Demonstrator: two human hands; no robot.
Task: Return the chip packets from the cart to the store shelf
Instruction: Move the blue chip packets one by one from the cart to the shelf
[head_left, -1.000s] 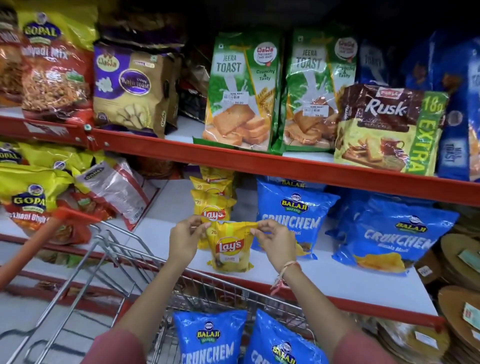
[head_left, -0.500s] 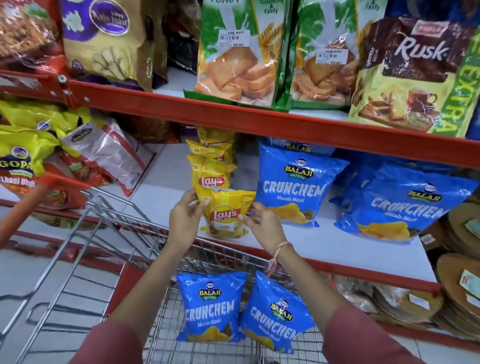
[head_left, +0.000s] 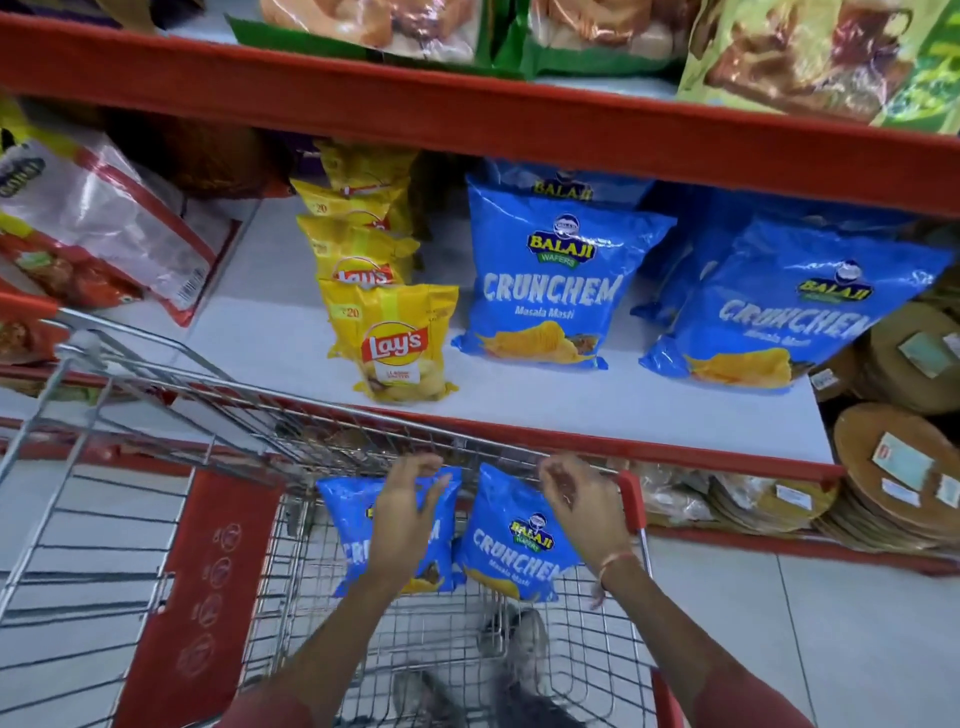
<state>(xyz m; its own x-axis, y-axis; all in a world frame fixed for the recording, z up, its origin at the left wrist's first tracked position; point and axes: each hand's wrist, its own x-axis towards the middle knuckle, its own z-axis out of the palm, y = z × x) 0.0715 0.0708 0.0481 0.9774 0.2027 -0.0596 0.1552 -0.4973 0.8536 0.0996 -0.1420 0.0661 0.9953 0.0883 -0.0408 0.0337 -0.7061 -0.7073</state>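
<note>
Head view: two blue packets lie in the cart (head_left: 631, 499), side by side, long axes pointing toward the shelf (head_left: 571, 410). The left hand (head_left: 408, 512) is open with spread fingers, over the left packet (head_left: 353, 519) and perhaps touching it; no grip is closed yet. The right hand (head_left: 576, 499) is open and loosely curled at the top edge of the right packet (head_left: 506, 551). Each hand is nearest to its own packet. The shelf lies straight ahead and above the cart rim, where more blue packets stand beside yellow Lay's packets (head_left: 397, 340).
</note>
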